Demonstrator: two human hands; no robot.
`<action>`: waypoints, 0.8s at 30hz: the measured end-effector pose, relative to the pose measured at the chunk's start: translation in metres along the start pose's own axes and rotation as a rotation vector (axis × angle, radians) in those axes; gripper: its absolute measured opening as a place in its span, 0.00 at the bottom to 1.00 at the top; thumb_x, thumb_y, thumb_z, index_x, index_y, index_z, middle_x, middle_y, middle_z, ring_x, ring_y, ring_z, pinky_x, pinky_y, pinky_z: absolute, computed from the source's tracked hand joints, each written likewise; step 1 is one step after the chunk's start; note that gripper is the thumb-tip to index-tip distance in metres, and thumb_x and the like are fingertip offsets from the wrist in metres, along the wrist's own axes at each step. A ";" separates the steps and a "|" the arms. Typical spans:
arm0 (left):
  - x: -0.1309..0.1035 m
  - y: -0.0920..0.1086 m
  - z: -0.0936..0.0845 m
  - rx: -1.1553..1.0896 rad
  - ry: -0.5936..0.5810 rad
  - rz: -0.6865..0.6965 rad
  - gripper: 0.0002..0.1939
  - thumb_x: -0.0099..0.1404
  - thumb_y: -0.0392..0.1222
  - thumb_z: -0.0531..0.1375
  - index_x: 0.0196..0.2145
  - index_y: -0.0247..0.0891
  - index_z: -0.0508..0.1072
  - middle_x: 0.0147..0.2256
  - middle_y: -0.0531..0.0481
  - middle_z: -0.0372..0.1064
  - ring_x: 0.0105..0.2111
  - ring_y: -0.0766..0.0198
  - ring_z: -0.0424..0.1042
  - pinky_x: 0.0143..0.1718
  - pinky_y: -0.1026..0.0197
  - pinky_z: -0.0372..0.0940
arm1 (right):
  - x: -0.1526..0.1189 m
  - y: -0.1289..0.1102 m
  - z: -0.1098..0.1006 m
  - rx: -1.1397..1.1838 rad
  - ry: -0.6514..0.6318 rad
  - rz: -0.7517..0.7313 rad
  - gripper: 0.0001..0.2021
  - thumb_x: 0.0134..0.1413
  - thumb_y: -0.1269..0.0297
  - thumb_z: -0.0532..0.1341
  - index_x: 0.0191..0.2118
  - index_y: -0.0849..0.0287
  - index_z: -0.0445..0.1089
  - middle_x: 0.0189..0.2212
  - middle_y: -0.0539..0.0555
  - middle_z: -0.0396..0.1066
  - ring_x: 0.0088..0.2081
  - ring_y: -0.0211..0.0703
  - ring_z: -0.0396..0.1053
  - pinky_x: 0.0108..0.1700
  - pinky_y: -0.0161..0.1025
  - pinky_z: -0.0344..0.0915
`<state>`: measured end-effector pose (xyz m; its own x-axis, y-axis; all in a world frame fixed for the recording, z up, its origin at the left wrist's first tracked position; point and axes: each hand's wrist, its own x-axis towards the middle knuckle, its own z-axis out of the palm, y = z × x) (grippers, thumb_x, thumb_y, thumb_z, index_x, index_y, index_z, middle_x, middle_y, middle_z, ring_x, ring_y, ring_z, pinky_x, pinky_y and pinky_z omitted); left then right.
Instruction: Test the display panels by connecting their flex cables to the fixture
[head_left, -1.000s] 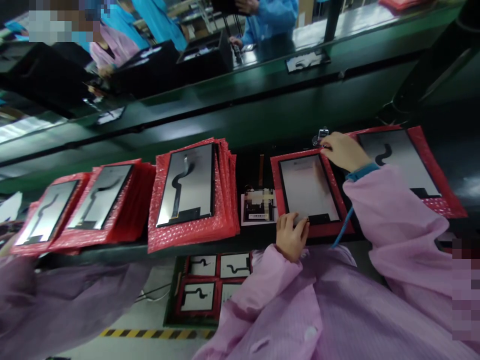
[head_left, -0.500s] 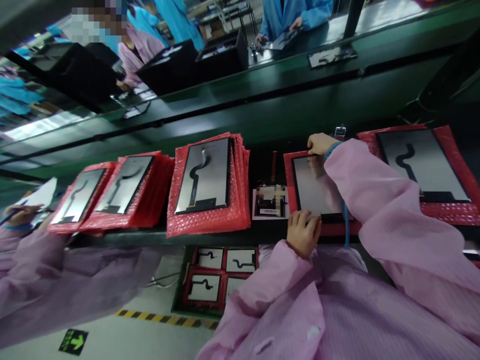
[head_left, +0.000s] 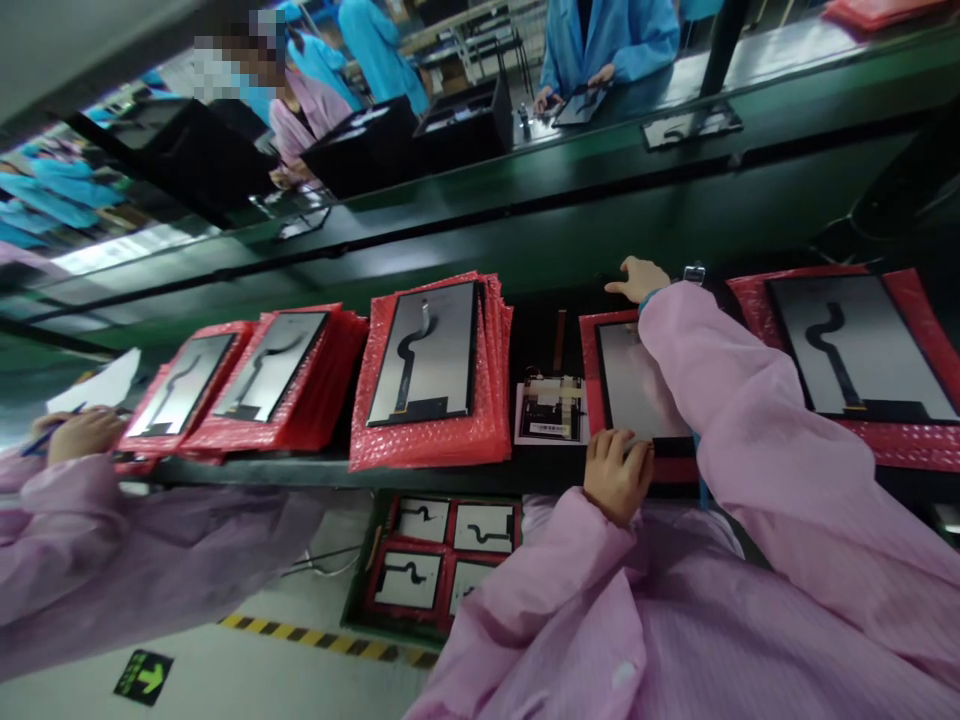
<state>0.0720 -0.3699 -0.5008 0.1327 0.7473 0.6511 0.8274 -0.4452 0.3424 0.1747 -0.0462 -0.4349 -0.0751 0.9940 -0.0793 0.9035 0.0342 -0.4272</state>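
A screen panel (head_left: pixel 637 380) lies on a red sheet directly before me. My left hand (head_left: pixel 619 475) rests on the panel's near left edge, its fingers bent and close together; what they grip, if anything, is hidden. Beyond the far edge of the panel, my right hand (head_left: pixel 637 278) is stretched over the dark bench, fingers apart, with nothing seen in it. Left of the panel sits a small part with a white label (head_left: pixel 553 408). A stack of red bubble bags (head_left: pixel 491 390) with a panel on top stands further left.
Another panel on red wrap (head_left: pixel 862 350) lies at the right. More red stacks (head_left: pixel 300 395) stand at the left, beside a person's hands (head_left: pixel 86 430). A crate (head_left: pixel 360 590) of panels is below the bench. People work across the line.
My right hand has come off the panel's far edge, with its fingers now spread beyond it. My left hand stays at the near edge. The whole view has shifted slightly.
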 end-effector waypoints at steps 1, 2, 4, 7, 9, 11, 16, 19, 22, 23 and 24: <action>0.000 0.000 0.000 0.002 0.002 0.000 0.04 0.69 0.39 0.61 0.39 0.39 0.77 0.39 0.45 0.75 0.42 0.57 0.72 0.47 0.53 0.69 | 0.004 0.000 -0.001 0.016 -0.011 0.002 0.25 0.57 0.55 0.67 0.56 0.63 0.70 0.54 0.67 0.71 0.54 0.59 0.69 0.55 0.52 0.66; 0.001 0.000 0.000 0.003 0.008 0.000 0.04 0.69 0.39 0.61 0.39 0.39 0.77 0.39 0.45 0.75 0.42 0.57 0.73 0.47 0.53 0.69 | 0.007 -0.001 -0.003 0.033 -0.024 0.000 0.22 0.56 0.57 0.67 0.54 0.62 0.73 0.53 0.65 0.72 0.53 0.58 0.70 0.55 0.51 0.66; 0.001 0.001 0.000 0.005 0.027 -0.001 0.04 0.69 0.38 0.61 0.38 0.39 0.77 0.38 0.46 0.75 0.41 0.57 0.73 0.47 0.53 0.69 | 0.011 -0.002 -0.005 0.068 -0.042 -0.007 0.17 0.54 0.62 0.68 0.49 0.62 0.76 0.49 0.63 0.74 0.51 0.54 0.71 0.55 0.49 0.67; 0.001 0.001 0.001 0.009 0.034 -0.004 0.03 0.69 0.38 0.61 0.38 0.39 0.76 0.38 0.46 0.76 0.41 0.57 0.73 0.47 0.53 0.69 | 0.010 -0.009 -0.008 0.122 -0.034 -0.025 0.14 0.52 0.67 0.68 0.45 0.63 0.76 0.44 0.61 0.76 0.47 0.51 0.72 0.53 0.47 0.68; 0.000 0.001 0.002 0.014 0.020 -0.009 0.03 0.69 0.38 0.61 0.38 0.40 0.77 0.38 0.45 0.76 0.41 0.57 0.73 0.46 0.53 0.69 | 0.005 -0.015 -0.012 0.152 -0.005 -0.042 0.13 0.54 0.67 0.66 0.46 0.64 0.76 0.44 0.61 0.76 0.47 0.50 0.72 0.53 0.47 0.68; 0.000 0.001 0.003 0.017 0.006 -0.015 0.04 0.69 0.39 0.61 0.38 0.40 0.77 0.39 0.45 0.76 0.41 0.57 0.74 0.47 0.52 0.70 | -0.004 -0.022 -0.022 0.211 0.047 -0.073 0.12 0.57 0.66 0.64 0.47 0.63 0.74 0.44 0.61 0.76 0.46 0.49 0.72 0.51 0.46 0.69; -0.002 0.000 0.002 0.000 -0.001 -0.028 0.04 0.69 0.38 0.61 0.40 0.40 0.77 0.39 0.45 0.76 0.42 0.57 0.74 0.47 0.53 0.70 | -0.058 -0.027 -0.073 0.691 0.115 -0.146 0.07 0.59 0.62 0.63 0.40 0.58 0.71 0.32 0.55 0.74 0.31 0.41 0.70 0.33 0.40 0.68; -0.001 0.000 -0.003 -0.124 -0.012 -0.086 0.06 0.70 0.39 0.60 0.42 0.40 0.77 0.41 0.43 0.75 0.42 0.56 0.74 0.47 0.53 0.71 | -0.113 -0.022 -0.104 0.908 0.064 -0.217 0.10 0.58 0.57 0.67 0.34 0.56 0.68 0.29 0.52 0.72 0.25 0.36 0.65 0.27 0.37 0.61; 0.004 0.000 -0.015 -0.445 0.002 -0.336 0.11 0.74 0.45 0.55 0.44 0.39 0.76 0.42 0.42 0.75 0.43 0.58 0.75 0.47 0.54 0.71 | -0.168 -0.013 -0.118 1.027 0.062 -0.220 0.13 0.55 0.57 0.69 0.31 0.56 0.66 0.26 0.50 0.70 0.23 0.33 0.62 0.25 0.35 0.55; 0.007 0.001 -0.020 -0.577 0.018 -0.452 0.14 0.75 0.47 0.53 0.44 0.38 0.75 0.41 0.43 0.75 0.42 0.59 0.76 0.45 0.56 0.72 | -0.184 -0.009 -0.118 1.048 0.055 -0.215 0.14 0.54 0.56 0.70 0.31 0.56 0.66 0.25 0.50 0.69 0.23 0.33 0.62 0.25 0.35 0.54; 0.010 0.001 -0.025 -0.708 0.035 -0.554 0.16 0.76 0.50 0.52 0.45 0.38 0.74 0.40 0.43 0.75 0.41 0.60 0.76 0.44 0.57 0.72 | -0.197 -0.005 -0.117 1.061 0.043 -0.205 0.14 0.53 0.56 0.70 0.31 0.56 0.66 0.25 0.50 0.70 0.23 0.33 0.62 0.24 0.35 0.54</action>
<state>0.0609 -0.3751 -0.4772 -0.2112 0.9351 0.2846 0.2359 -0.2338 0.9432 0.2339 -0.2306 -0.3118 -0.1499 0.9831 0.1050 0.0476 0.1132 -0.9924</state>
